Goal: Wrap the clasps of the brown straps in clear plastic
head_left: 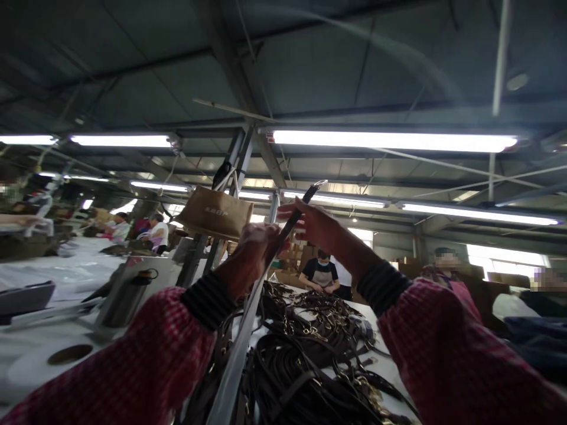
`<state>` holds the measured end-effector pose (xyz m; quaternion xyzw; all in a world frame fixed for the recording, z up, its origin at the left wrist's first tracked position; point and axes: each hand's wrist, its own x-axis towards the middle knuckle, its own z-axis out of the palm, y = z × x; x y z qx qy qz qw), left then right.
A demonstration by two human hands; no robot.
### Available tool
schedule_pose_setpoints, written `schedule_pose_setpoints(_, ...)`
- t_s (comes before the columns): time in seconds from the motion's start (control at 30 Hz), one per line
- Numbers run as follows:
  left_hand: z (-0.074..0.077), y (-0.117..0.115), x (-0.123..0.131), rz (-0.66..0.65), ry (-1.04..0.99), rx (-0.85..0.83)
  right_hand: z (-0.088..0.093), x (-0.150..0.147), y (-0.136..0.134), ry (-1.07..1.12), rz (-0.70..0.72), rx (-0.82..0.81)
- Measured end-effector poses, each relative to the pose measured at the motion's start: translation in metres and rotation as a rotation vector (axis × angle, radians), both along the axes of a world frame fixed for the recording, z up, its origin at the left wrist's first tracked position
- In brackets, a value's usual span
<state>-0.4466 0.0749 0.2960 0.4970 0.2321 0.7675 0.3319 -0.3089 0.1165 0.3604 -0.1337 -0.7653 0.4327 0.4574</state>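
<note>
A dark strap (290,229) with a metal buckle (319,183) at its upper end is held up at a slant in front of me. My left hand (259,251) is closed around its lower part. From below that hand hangs a long clear plastic sleeve (239,348); whether the strap's end is inside it I cannot tell. Higher up, my right hand (319,227) has its fingers around the strap, just under the buckle. Beneath both hands lies a heap of dark straps (283,366) with brass-coloured clips (315,333).
The heap covers much of a white table (396,378). To the left are a bottle (128,298), a white roll (26,369) and a metal post (208,260). A brown bag (215,212) hangs by the post. A masked co-worker (323,274) is at the far end; others sit farther off.
</note>
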Motion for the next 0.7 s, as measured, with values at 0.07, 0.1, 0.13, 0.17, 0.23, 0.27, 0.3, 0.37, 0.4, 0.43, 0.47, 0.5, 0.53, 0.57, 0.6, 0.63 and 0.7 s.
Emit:
schedule_pose_setpoints(0.07, 0.004, 0.003, 0.0, 0.066, 0.007, 0.045, -0.016, -0.012, 0.001, 0.01, 0.035, -0.042)
schedule_pose_setpoints(0.1, 0.001, 0.005, 0.0, 0.106, 0.011, 0.057, -0.022, -0.015, 0.003, 0.037, 0.036, -0.083)
schedule_pose_setpoints(0.13, -0.005, 0.008, -0.002, 0.149, 0.013, 0.064, -0.029, -0.018, 0.006, 0.073, 0.026, -0.13)
schedule_pose_setpoints(0.17, -0.014, 0.01, -0.004, 0.19, 0.015, 0.069, -0.034, -0.019, 0.011, 0.112, 0.008, -0.174)
schedule_pose_setpoints(0.23, -0.034, 0.016, -0.009, 0.257, 0.016, 0.068, -0.042, -0.018, 0.024, 0.18, -0.037, -0.225)
schedule_pose_setpoints(0.27, -0.043, 0.019, -0.011, 0.278, 0.016, 0.063, -0.044, -0.016, 0.031, 0.2, -0.057, -0.224)
schedule_pose_setpoints(0.3, -0.05, 0.021, -0.013, 0.287, 0.017, 0.055, -0.046, -0.015, 0.037, 0.217, -0.076, -0.21)
schedule_pose_setpoints(0.37, -0.058, 0.026, -0.014, 0.275, 0.016, 0.031, -0.047, -0.013, 0.045, 0.255, -0.117, -0.165)
schedule_pose_setpoints(0.4, -0.058, 0.028, -0.013, 0.253, 0.016, 0.017, -0.047, -0.013, 0.046, 0.27, -0.136, -0.132)
schedule_pose_setpoints(0.43, -0.056, 0.029, -0.012, 0.221, 0.019, 0.006, -0.045, -0.012, 0.046, 0.278, -0.155, -0.095)
schedule_pose_setpoints(0.47, -0.052, 0.029, -0.01, 0.18, 0.023, -0.003, -0.043, -0.012, 0.045, 0.277, -0.172, -0.057)
schedule_pose_setpoints(0.5, -0.047, 0.029, -0.008, 0.135, 0.028, -0.009, -0.04, -0.013, 0.042, 0.267, -0.186, -0.019)
schedule_pose_setpoints(0.53, -0.041, 0.028, -0.006, 0.09, 0.033, -0.012, -0.037, -0.013, 0.039, 0.251, -0.198, 0.015)
schedule_pose_setpoints(0.57, -0.036, 0.027, -0.004, 0.048, 0.036, -0.012, -0.034, -0.013, 0.036, 0.233, -0.208, 0.046)
schedule_pose_setpoints(0.6, -0.032, 0.026, -0.002, 0.011, 0.037, -0.011, -0.031, -0.013, 0.034, 0.218, -0.219, 0.072)
schedule_pose_setpoints(0.63, -0.029, 0.025, 0.0, -0.022, 0.035, -0.011, -0.029, -0.012, 0.032, 0.206, -0.23, 0.093)
schedule_pose_setpoints(0.7, -0.026, 0.023, 0.003, -0.085, 0.031, -0.014, -0.028, -0.01, 0.029, 0.199, -0.254, 0.121)
